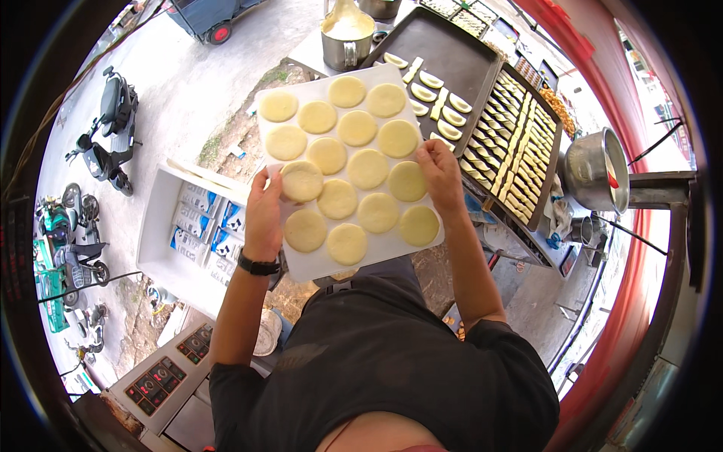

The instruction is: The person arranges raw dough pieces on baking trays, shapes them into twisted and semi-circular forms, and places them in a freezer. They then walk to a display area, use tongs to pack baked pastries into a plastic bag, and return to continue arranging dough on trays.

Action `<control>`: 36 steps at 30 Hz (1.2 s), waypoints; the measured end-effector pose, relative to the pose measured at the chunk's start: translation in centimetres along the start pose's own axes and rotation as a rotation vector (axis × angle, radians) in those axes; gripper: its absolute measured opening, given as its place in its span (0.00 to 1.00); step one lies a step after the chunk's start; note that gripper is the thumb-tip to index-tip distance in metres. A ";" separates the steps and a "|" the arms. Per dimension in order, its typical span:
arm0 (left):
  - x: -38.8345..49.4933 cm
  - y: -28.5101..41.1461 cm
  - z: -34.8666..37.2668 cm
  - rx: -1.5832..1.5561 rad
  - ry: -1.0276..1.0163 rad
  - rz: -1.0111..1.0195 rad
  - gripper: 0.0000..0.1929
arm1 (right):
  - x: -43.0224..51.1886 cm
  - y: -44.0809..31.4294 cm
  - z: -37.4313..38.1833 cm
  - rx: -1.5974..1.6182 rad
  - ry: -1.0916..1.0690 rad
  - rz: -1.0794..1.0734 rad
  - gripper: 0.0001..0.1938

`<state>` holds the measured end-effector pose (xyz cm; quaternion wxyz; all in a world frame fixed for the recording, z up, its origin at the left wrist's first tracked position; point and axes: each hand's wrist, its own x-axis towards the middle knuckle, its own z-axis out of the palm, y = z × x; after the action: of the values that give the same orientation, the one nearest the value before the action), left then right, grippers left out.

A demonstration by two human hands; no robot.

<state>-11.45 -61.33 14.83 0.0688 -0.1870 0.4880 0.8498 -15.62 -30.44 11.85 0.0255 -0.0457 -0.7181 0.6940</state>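
Between my two hands is a white plastic sheet or board, held by its left and right edges in front of my body. Several flat, round, pale-yellow dough discs are spread over it in rough rows. My left hand grips the left edge, thumb on top beside one dough disc. On the opposite edge, my right hand has its thumb on top near another disc. The fingers under the board are hidden.
Beyond the board lies a dark baking tray with crescent dough pieces. Beside it, a second tray carries rows of twisted dough strips. A metal pot stands at right, a metal pitcher ahead. At left are a white foam box holding packets and a control panel.
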 end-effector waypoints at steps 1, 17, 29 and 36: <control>2.2 -1.0 2.0 0.040 -0.007 -0.024 0.13 | 1.3 -0.1 -2.3 -0.030 0.026 0.022 0.05; 28.9 -17.5 27.3 0.322 -0.185 -0.051 0.08 | 18.3 9.9 -28.1 -0.118 0.318 0.113 0.05; 31.8 -26.8 38.2 0.572 -0.561 -0.303 0.07 | 9.0 15.8 -35.7 -0.134 0.869 0.226 0.05; 30.6 -29.7 40.8 0.857 -0.694 -0.219 0.08 | 5.6 20.4 -39.3 -0.296 0.945 0.290 0.06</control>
<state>-40.98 -13.14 -2.28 0.3828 0.0987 0.7162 0.5751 -16.65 9.85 -7.31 0.2439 -0.4566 -0.7048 0.4850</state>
